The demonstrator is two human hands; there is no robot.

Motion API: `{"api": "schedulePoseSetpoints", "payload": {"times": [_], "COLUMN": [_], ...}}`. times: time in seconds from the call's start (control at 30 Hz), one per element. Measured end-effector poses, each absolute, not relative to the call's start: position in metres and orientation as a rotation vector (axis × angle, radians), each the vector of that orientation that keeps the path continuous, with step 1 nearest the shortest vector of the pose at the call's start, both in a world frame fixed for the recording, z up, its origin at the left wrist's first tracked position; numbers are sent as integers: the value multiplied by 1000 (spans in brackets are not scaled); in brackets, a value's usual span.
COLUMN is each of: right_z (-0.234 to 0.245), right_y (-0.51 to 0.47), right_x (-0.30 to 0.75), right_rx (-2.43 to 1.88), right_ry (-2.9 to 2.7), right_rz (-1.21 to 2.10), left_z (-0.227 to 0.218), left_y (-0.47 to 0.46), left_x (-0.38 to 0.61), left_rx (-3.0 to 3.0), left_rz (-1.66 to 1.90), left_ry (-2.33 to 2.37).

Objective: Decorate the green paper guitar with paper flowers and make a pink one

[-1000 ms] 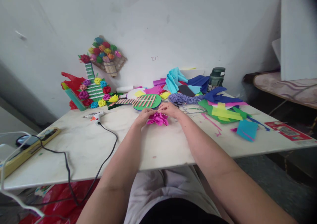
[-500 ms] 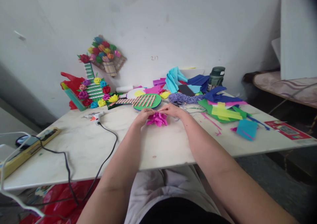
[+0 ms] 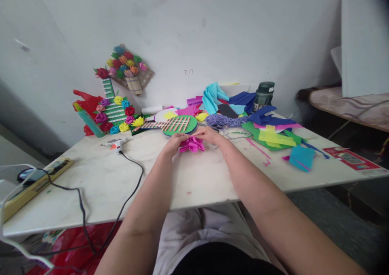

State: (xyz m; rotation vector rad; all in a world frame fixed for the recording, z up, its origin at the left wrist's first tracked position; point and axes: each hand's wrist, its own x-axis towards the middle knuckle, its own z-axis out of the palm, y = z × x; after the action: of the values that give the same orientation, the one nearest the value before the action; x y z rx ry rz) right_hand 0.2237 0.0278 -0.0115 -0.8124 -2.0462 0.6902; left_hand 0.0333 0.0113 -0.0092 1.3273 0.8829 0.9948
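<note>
A magenta paper flower (image 3: 192, 144) is held just above the white tabletop between both hands. The fingers of my left hand (image 3: 178, 141) pinch its left upper edge. From the right, my right hand (image 3: 208, 134) grips the far side of the same flower, its fingertips close to the left ones. The petals face toward me, and the far side of the flower is hidden by the fingers. Just beyond the hands lies a green, guitar-shaped piece (image 3: 182, 125) with a lattice of thin sticks.
To the left are a glue gun (image 3: 117, 144) with a black cord and a yellow power strip (image 3: 39, 185). Purple yarn (image 3: 227, 121), crepe paper pieces (image 3: 275, 137) and a dark green bottle (image 3: 263, 95) are at the right. A flower-trimmed guitar (image 3: 114, 112) leans at the wall.
The flower's petals have shifted slightly between the fingers. Both hands keep their pinch on it in nearly the same place, and the whole view has moved a little.
</note>
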Motion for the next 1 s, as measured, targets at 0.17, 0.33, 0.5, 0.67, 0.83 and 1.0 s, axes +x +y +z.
{"api": "schedulePoseSetpoints", "payload": {"times": [0.17, 0.33, 0.5, 0.67, 0.83, 1.0], "right_z": [-16, -18, -19, -20, -19, -18], "right_y": [32, 33, 33, 34, 32, 31], "right_x": [222, 220, 219, 218, 221, 226], "right_rx": [-772, -781, -812, -790, -771, -820], "right_ry": [-2000, -1941, -1904, -1907, -1997, -2083], "right_rz": [648, 647, 651, 665, 708, 716], "left_z": [-8, -8, -8, -7, -7, -7], "left_y": [11, 10, 10, 10, 10, 9], "left_x": [33, 35, 37, 36, 36, 36], "left_rx": [1324, 1299, 1286, 1273, 1329, 1374], "left_rz": [992, 1012, 1016, 1023, 996, 973], "left_ry": [921, 965, 968, 979, 987, 1010]}}
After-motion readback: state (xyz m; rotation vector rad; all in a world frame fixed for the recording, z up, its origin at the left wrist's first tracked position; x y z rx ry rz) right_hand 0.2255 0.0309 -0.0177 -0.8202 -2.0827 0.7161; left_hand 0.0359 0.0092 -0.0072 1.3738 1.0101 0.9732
